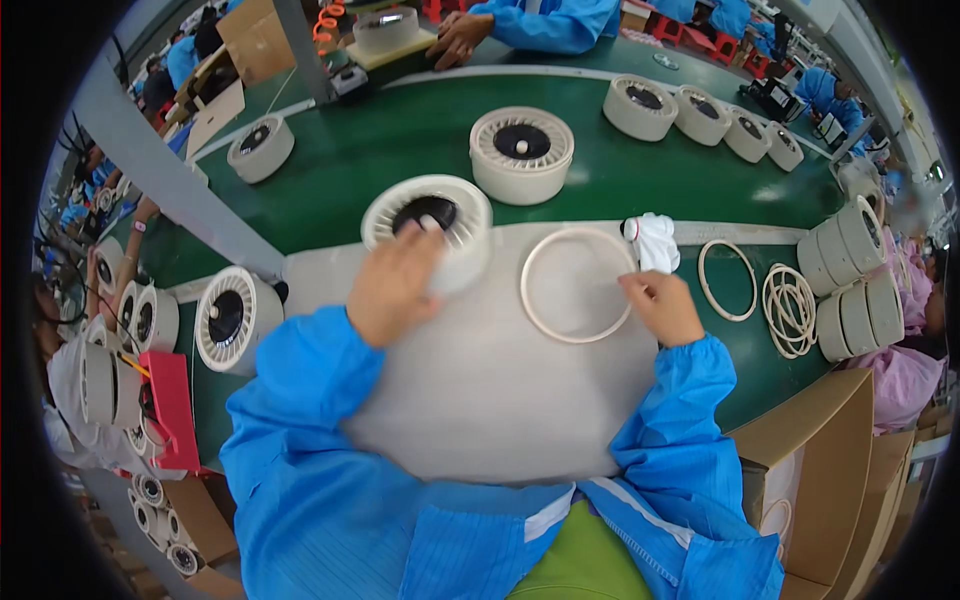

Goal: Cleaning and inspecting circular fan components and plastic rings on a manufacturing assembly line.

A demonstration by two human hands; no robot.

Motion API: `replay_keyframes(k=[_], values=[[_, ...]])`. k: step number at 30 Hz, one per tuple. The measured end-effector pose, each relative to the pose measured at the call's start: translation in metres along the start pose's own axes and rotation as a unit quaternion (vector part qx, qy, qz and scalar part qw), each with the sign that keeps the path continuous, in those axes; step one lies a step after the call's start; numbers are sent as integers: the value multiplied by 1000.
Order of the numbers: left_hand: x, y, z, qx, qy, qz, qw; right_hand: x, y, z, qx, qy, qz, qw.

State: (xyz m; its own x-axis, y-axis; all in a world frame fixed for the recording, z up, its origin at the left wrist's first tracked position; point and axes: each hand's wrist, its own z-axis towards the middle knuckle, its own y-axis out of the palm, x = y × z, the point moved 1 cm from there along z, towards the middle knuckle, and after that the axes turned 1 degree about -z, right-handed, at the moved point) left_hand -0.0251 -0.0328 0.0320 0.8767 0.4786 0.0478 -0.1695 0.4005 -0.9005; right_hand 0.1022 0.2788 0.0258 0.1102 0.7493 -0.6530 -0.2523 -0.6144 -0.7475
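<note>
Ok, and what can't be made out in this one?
All in the head view:
1. Part of the white drum's black hub: covered by the left hand, itself blurred, so its grip is unclear.
2. A short stretch of the ring: behind the right hand.
3. The box's lower part: cut off by the lower edge.
4. The co-worker's body beyond the sleeve: cut off by the upper edge.

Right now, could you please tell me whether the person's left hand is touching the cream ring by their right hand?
Apart: the head view shows the left hand to the left of the cream ring, with grey work surface visible between them.
</note>
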Motion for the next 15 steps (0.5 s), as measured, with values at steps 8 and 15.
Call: replay_keyframes(k=[8,15], values=[[62,-9,-39,93,41,-148,984,-21,-18,7,269,49,101,956],[67,17,-26,81,-301,-763,566,-76,37,-12,-38,-17,151,988]])
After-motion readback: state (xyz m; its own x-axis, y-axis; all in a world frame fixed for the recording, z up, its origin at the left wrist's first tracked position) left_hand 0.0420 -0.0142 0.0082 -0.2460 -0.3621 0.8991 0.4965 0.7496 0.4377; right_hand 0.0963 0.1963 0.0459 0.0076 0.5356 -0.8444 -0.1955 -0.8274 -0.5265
